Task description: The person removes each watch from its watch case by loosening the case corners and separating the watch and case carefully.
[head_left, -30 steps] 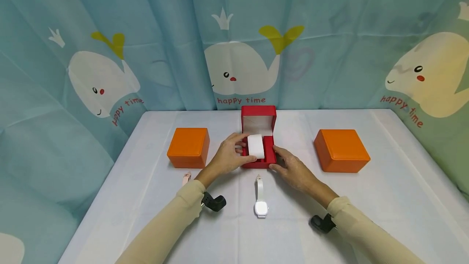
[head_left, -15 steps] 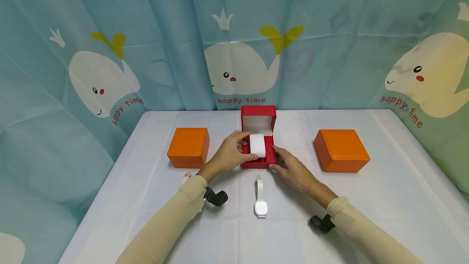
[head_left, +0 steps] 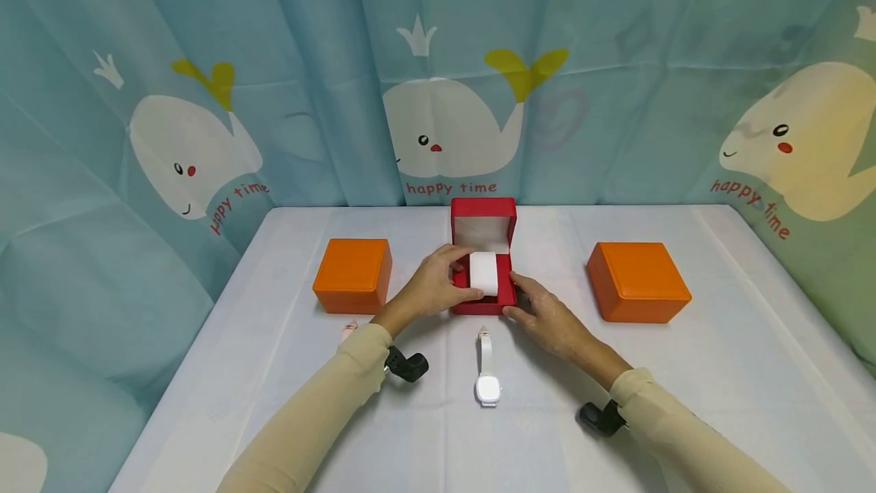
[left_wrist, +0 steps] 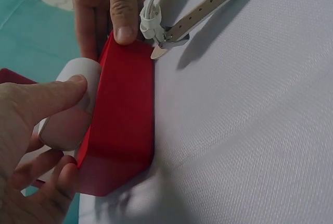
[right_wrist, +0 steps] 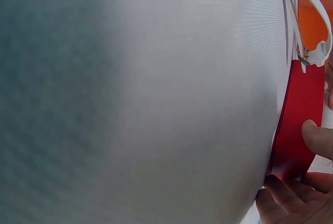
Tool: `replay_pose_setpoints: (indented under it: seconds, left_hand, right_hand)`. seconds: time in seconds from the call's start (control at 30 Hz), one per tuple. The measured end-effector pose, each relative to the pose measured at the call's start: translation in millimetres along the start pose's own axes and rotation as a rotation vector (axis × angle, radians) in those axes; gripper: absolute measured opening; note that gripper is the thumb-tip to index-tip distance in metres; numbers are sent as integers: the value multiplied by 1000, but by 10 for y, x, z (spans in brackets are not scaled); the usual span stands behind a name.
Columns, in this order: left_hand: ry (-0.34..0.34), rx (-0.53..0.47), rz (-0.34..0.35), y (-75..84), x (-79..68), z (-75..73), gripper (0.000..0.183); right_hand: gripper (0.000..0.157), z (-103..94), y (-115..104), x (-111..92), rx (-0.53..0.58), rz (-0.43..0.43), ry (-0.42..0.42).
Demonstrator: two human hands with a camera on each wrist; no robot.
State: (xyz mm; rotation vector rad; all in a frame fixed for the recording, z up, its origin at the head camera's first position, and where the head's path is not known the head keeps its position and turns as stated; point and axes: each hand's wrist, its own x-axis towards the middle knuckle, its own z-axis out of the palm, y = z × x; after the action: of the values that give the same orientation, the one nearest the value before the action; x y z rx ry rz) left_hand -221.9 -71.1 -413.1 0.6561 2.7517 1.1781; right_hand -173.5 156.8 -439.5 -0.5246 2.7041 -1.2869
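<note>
Fingers of the left hand [head_left: 433, 284] grasp a white cushion [head_left: 484, 274] in the open red box [head_left: 483, 310] at my twelve o'clock, the right hand [head_left: 547, 318] gripping its four-o'clock corner, and I judge work part done: lid [head_left: 483, 208] raised, cushion yet unreleased, watch [head_left: 488, 386] untouched at the box's six o'clock.

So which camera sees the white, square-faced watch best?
The head view: there the watch shows face and strap together. The left wrist view catches only its strap; the right wrist view likewise, near the corner.
</note>
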Motion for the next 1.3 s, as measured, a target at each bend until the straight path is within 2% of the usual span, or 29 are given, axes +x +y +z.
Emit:
replay_pose_setpoints:
  seconds: [0.37,0.9,1.3]
  left_hand:
    - [-21,70,23,-6,11,65,71]
    - [-22,103,-41,14,18,107,75]
    - [1,83,2,-4,-48,100,57]
  right_hand:
    - [72,1,2,-19,-33,-3,12]
    - [72,15,8,-23,-50,3,20]
    - [72,19,-10,-12,-69,-1,2]
